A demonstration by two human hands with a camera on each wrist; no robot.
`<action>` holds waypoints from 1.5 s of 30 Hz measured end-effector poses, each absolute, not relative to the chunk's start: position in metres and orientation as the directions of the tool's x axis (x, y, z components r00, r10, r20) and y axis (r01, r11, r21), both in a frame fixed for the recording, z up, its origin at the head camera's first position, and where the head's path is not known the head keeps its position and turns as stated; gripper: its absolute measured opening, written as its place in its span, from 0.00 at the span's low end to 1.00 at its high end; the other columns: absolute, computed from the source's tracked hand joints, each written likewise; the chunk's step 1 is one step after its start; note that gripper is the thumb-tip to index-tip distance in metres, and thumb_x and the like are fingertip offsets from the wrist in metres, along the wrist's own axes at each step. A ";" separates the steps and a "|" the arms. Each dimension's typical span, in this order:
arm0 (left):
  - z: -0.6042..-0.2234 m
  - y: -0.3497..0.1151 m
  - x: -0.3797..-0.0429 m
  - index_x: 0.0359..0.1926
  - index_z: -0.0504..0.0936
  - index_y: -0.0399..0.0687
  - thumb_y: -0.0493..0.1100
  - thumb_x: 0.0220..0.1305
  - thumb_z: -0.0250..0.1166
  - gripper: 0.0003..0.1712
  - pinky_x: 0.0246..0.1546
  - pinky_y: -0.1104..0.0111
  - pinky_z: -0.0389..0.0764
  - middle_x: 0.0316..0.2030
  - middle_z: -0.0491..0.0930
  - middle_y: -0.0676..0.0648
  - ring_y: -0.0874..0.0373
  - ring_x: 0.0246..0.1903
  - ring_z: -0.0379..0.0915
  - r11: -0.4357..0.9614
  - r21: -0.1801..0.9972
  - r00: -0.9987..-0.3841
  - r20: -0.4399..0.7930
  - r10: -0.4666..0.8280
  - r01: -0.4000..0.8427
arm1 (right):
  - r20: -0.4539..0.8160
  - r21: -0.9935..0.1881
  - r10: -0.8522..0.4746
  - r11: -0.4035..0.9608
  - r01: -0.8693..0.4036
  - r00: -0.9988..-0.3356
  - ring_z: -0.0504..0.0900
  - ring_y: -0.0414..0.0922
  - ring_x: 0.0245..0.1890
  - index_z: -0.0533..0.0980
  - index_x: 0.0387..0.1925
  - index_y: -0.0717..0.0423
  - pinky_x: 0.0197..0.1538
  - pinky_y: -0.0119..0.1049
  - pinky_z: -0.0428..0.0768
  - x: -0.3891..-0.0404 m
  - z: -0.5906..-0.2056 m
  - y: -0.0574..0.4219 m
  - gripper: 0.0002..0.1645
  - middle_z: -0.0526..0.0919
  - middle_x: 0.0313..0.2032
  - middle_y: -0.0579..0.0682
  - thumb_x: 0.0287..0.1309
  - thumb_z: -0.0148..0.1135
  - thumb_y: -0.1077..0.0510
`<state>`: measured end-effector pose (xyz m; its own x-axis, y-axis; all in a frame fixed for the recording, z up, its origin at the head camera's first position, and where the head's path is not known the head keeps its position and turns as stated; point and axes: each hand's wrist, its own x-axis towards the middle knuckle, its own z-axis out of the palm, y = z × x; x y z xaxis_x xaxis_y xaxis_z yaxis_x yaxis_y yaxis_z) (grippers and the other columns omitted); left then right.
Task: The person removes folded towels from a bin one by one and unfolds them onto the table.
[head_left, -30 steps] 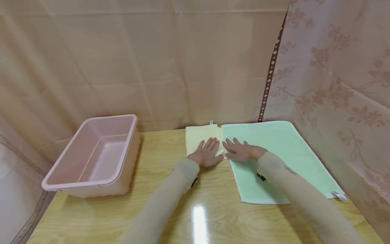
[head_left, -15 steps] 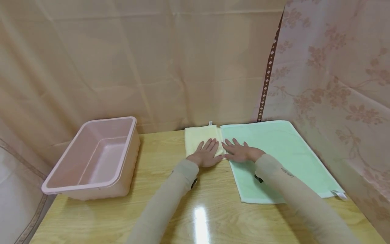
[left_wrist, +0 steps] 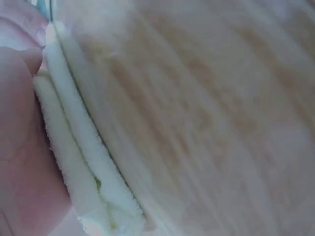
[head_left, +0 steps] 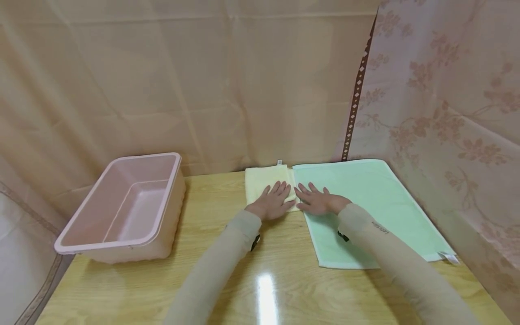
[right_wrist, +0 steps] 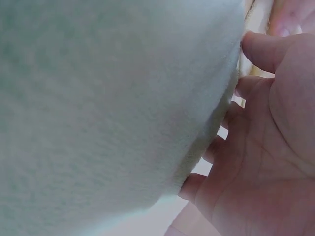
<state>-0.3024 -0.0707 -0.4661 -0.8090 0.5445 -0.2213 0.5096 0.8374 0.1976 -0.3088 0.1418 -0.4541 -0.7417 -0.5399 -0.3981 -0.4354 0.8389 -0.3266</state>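
A folded pale yellow towel [head_left: 260, 178] lies at the back of the table, with a small white tag at its far edge. My left hand [head_left: 273, 204] rests flat on it, fingers spread and pointing away. In the left wrist view the towel's stacked layers [left_wrist: 83, 142] show beside the palm. My right hand [head_left: 318, 201] lies with straight fingers where the yellow towel meets a spread mint green towel [head_left: 378, 203]. The right wrist view shows the right fingertips [right_wrist: 192, 187] along the green towel's edge.
A pink plastic basin [head_left: 170, 212] stands at the left of the wooden table [head_left: 227, 280]. A beige curtain [head_left: 203, 90] hangs behind, and a floral cloth [head_left: 451, 122] closes the right side. A white tag [head_left: 448, 258] sticks out at the green towel's near right corner.
The left hand's thumb now lies slightly further up over the yellow towel's near corner. Both hands otherwise stay in place, and the whole scene shifts slightly with the head camera.
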 end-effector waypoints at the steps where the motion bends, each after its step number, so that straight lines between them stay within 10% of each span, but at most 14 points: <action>1: -0.466 -0.071 -0.304 0.82 0.40 0.48 0.66 0.79 0.29 0.42 0.76 0.54 0.34 0.81 0.36 0.46 0.52 0.79 0.27 0.836 0.212 -0.812 -0.208 0.545 0.507 | -0.397 -0.325 -0.539 0.839 -0.435 -0.743 0.28 0.63 0.77 0.40 0.81 0.53 0.70 0.72 0.33 -0.309 -0.454 0.142 0.42 0.33 0.80 0.57 0.80 0.35 0.38; 45: -0.457 -0.212 -0.291 0.79 0.55 0.44 0.57 0.82 0.38 0.35 0.71 0.40 0.52 0.75 0.57 0.33 0.34 0.75 0.47 0.992 0.035 -0.992 -0.018 0.123 0.122 | -0.364 -0.339 -0.577 0.814 -0.473 -0.731 0.29 0.64 0.77 0.38 0.81 0.54 0.69 0.73 0.32 -0.307 -0.455 0.147 0.42 0.32 0.80 0.59 0.80 0.34 0.38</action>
